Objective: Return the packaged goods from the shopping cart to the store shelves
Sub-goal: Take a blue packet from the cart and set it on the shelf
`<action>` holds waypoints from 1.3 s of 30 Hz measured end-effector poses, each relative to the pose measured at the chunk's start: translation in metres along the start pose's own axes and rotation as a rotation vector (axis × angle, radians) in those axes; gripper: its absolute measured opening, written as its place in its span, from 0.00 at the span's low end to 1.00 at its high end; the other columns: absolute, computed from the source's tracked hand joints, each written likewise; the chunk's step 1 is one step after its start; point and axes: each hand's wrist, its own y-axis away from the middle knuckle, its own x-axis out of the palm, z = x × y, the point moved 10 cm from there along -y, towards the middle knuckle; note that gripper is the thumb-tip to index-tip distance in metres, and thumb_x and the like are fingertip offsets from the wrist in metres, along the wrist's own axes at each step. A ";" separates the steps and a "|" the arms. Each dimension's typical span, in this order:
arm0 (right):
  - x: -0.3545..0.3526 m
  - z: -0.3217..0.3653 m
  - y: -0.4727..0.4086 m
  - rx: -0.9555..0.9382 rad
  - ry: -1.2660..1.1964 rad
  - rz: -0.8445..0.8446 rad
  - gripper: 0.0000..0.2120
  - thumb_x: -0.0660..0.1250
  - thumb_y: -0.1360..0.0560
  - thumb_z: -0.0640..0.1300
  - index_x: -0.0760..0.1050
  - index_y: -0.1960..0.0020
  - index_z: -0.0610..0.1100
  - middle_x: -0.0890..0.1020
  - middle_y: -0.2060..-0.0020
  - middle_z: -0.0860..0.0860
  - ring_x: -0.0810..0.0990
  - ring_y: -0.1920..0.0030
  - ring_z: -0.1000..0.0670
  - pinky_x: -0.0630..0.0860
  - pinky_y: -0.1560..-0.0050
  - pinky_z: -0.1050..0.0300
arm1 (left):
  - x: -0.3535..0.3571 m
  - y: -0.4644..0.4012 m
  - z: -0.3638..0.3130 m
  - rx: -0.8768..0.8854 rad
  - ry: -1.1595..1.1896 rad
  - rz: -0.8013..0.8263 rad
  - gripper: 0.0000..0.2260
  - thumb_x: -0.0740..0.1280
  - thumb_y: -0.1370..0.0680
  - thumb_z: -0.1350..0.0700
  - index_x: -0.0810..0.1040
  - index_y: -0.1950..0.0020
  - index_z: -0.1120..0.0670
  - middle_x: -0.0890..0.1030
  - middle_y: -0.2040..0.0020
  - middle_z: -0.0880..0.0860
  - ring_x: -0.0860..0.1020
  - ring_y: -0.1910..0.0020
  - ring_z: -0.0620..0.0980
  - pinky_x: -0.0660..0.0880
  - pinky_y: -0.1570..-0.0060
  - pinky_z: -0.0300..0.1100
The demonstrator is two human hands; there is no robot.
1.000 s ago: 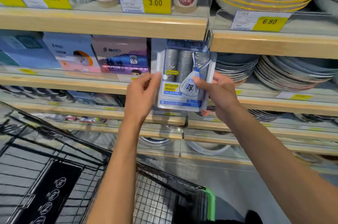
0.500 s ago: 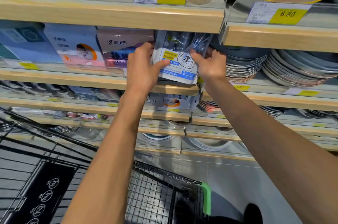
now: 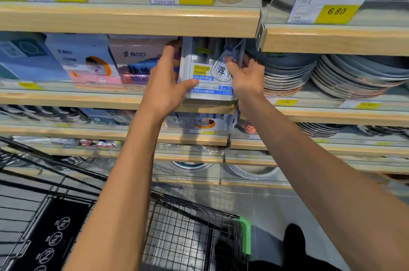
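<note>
One clear pack of grey rolls [image 3: 210, 71] stands upright at the front edge of the second shelf [image 3: 110, 99], beside three boxed goods. Left hand [image 3: 164, 84] and right hand [image 3: 245, 75] each grasp a side; best slide it straight back, keeping it level. Shopping cart [image 3: 188, 226] waits below.
</note>
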 end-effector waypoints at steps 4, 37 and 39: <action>0.007 0.021 -0.005 -0.033 0.088 -0.002 0.23 0.72 0.25 0.49 0.74 0.33 0.42 0.81 0.40 0.46 0.78 0.37 0.46 0.72 0.32 0.48 | -0.006 -0.007 0.000 -0.011 0.082 -0.098 0.21 0.75 0.27 0.62 0.67 0.41 0.57 0.79 0.44 0.52 0.81 0.48 0.45 0.81 0.49 0.47; -0.011 -0.002 0.006 -0.284 0.863 -0.039 0.19 0.69 0.23 0.54 0.75 0.40 0.41 0.84 0.51 0.46 0.82 0.49 0.43 0.78 0.52 0.48 | 0.004 0.008 0.023 0.011 -0.506 -0.441 0.09 0.70 0.24 0.45 0.79 0.53 0.50 0.81 0.55 0.47 0.79 0.56 0.49 0.75 0.57 0.47; -0.012 -0.001 0.003 -0.249 0.852 -0.049 0.19 0.71 0.24 0.53 0.76 0.42 0.40 0.84 0.51 0.45 0.82 0.48 0.43 0.76 0.54 0.51 | 0.000 0.005 0.029 -0.034 -0.375 -0.458 0.10 0.74 0.27 0.48 0.78 0.52 0.50 0.81 0.56 0.45 0.80 0.57 0.47 0.77 0.55 0.47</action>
